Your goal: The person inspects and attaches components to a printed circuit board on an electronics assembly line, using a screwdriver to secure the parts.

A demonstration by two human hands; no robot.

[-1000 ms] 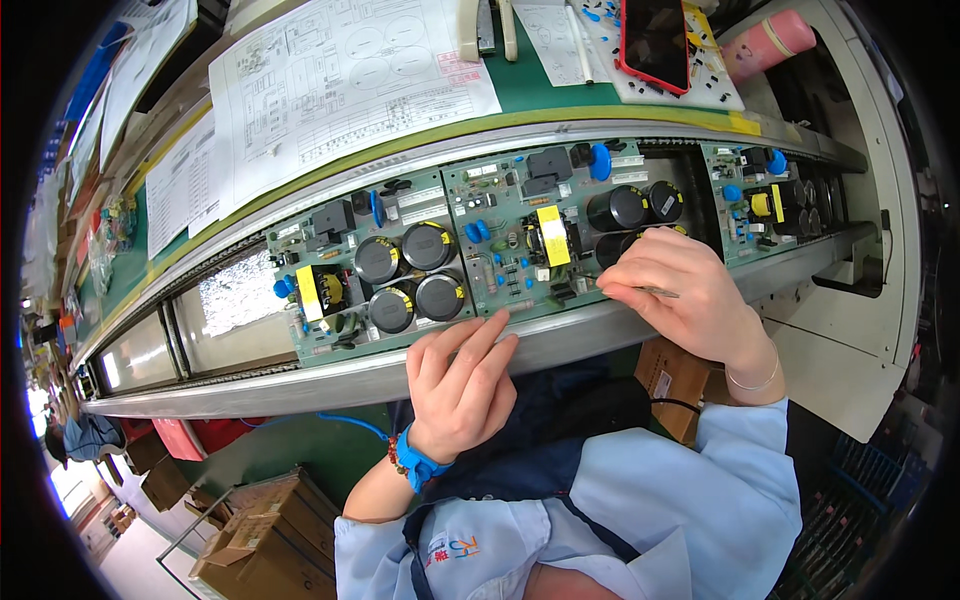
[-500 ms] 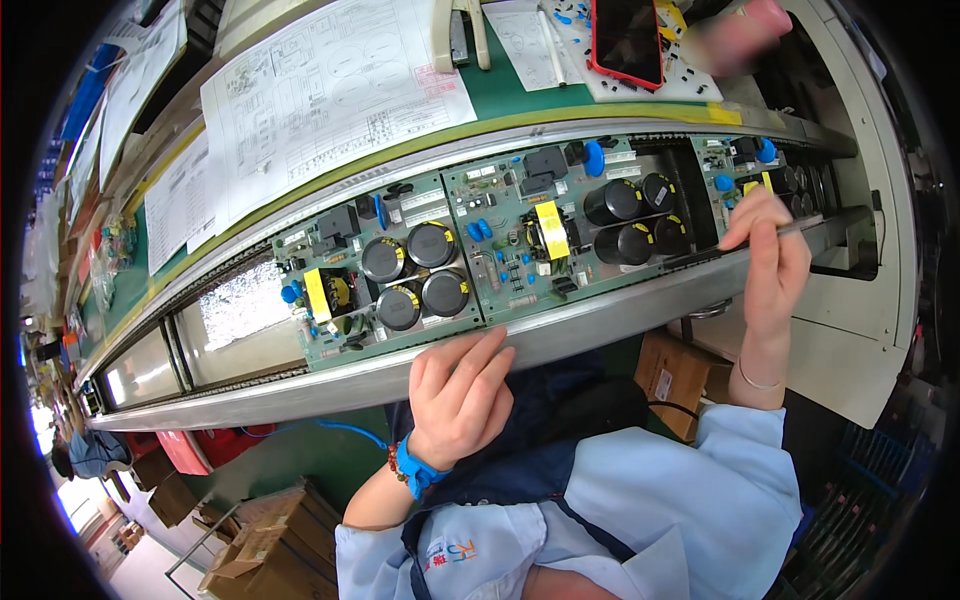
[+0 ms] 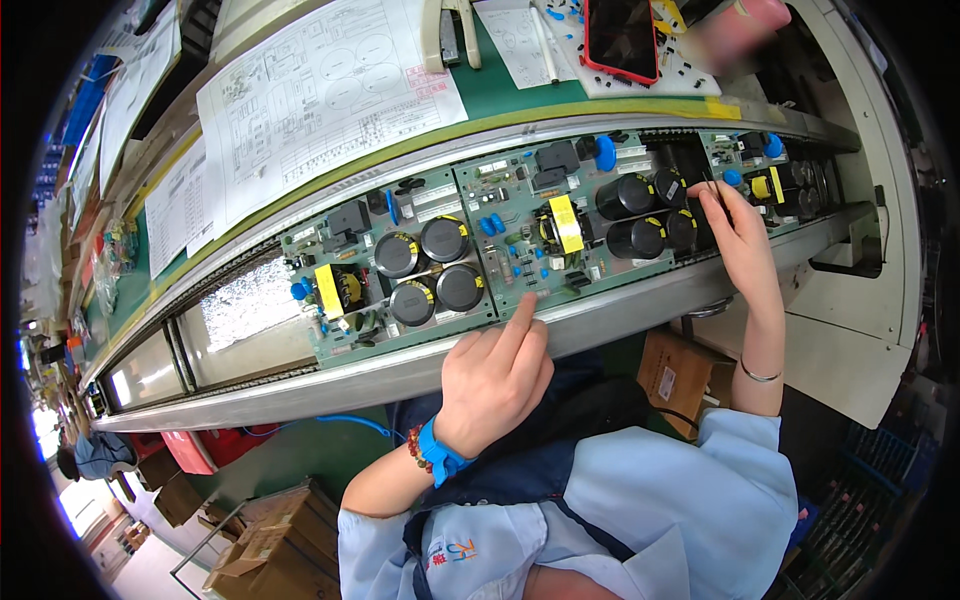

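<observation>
Three green circuit boards lie in a row along a metal rail. My left hand (image 3: 497, 382) holds nothing; its index finger is stretched out to the front edge of the middle board (image 3: 515, 262), near a small resistor, and the other fingers bend loosely. That board bears black round capacitors (image 3: 636, 238) and a yellow-wrapped transformer (image 3: 565, 224). At its right end, my right hand (image 3: 735, 232) pinches a slim dark tool (image 3: 712, 186), apparently tweezers, mostly hidden by the fingers. The left board (image 3: 375, 340) carries similar parts. Beyond my right hand sits the right board (image 3: 712, 150).
The metal rail (image 3: 400, 372) runs along the front. Behind it are printed drawings (image 3: 330, 90), a red-edged phone (image 3: 620, 40), a white pen (image 3: 545, 45) and a white tray of loose components (image 3: 690, 80). Cardboard boxes (image 3: 275, 545) stand below left.
The boards have shifted slightly right. My left hand has moved right and its index finger now reaches onto the middle board. My right hand has moved left and up, with the tool turned in its fingers.
</observation>
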